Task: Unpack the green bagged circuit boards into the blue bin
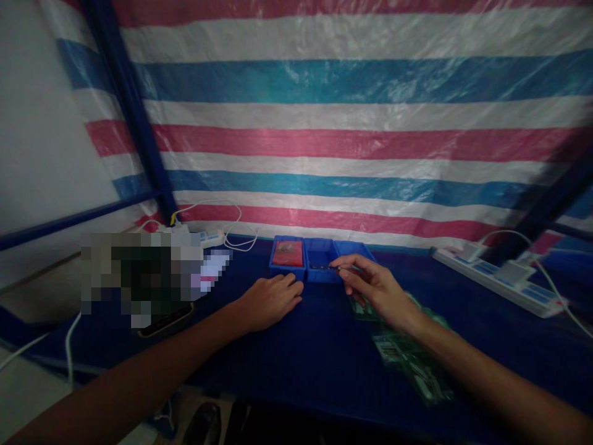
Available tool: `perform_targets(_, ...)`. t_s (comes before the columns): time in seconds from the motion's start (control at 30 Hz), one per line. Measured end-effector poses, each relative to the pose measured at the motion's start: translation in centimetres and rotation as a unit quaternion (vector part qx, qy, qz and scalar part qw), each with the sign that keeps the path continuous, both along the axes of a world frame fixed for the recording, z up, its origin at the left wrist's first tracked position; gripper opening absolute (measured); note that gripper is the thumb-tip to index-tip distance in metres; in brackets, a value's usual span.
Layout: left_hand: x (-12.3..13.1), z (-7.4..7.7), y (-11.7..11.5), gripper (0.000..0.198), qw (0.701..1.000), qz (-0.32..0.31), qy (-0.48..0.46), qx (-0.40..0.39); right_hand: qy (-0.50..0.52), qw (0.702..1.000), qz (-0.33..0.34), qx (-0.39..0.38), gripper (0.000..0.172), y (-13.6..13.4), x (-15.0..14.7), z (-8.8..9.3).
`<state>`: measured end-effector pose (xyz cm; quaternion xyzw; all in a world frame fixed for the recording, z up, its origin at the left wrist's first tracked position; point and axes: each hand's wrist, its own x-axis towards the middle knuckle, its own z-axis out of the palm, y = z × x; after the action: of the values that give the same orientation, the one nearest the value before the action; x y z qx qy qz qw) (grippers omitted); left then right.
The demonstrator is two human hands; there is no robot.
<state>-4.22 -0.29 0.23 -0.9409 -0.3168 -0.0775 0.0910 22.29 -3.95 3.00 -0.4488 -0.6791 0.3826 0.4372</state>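
My left hand point(272, 300) rests palm down on the dark blue table point(296, 352), fingers loosely curled, just in front of a small blue bin with red contents point(288, 254). My right hand point(375, 287) pinches a thin dark tool, probably tweezers point(330, 267), whose tip reaches into the middle blue bin point(320, 258). A third blue bin point(354, 250) stands right behind that hand. Green circuit boards in clear bags point(412, 358) lie under my right wrist and forearm.
A white power strip point(503, 278) with plugs runs along the right. Another power strip with white cables point(208, 238) sits at the back left beside a blurred-out patch. A dark phone point(167, 321) lies at the left. A striped tarp point(324, 123) hangs behind the table.
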Motion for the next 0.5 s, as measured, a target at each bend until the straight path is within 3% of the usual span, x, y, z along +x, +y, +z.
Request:
perform_targets(0.2, 0.0, -0.1, 0.0, 0.015, 1.000, 0.001, -0.009, -0.003, -0.085, 0.983, -0.066, 0.151, 0.023, 0.4, 0.4, -1.6)
perform_targets(0.37, 0.0, 0.0, 0.0, 0.016, 1.000, -0.002, -0.006, -0.004, -0.120, 0.978, -0.066, 0.155, 0.018, 0.7, 0.6, -2.2)
perform_targets(0.5, 0.0, 0.1, 0.0, 0.016, 1.000, -0.005, -0.001, -0.005, -0.067, 0.993, -0.042, 0.089, 0.023, 0.6, 0.5, -1.7)
